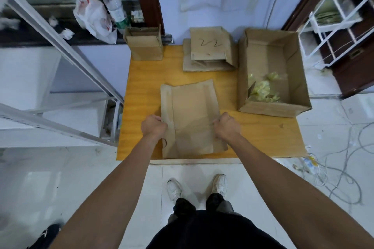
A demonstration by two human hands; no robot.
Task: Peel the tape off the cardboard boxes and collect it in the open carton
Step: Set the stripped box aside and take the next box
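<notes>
Yellow worktop (141,87): left hand (153,126) and right hand (226,127) grip the sides of the flat box (192,107), likely positioning it; next, find its tape for the carton (242,79) at two o'clock.

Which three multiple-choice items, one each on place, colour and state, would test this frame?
1. Where on the table does the large open carton stand?
A. left edge
B. right side
C. near middle

2. What colour is the crumpled tape in it?
A. blue
B. black
C. yellowish

3. The cardboard box nearest the person is:
A. flattened
B. upright
C. taped shut

Answers:
1 B, it sits along the table's right side.
2 C, pale yellow wads lie on its floor.
3 A, it lies flat on the table.
</notes>
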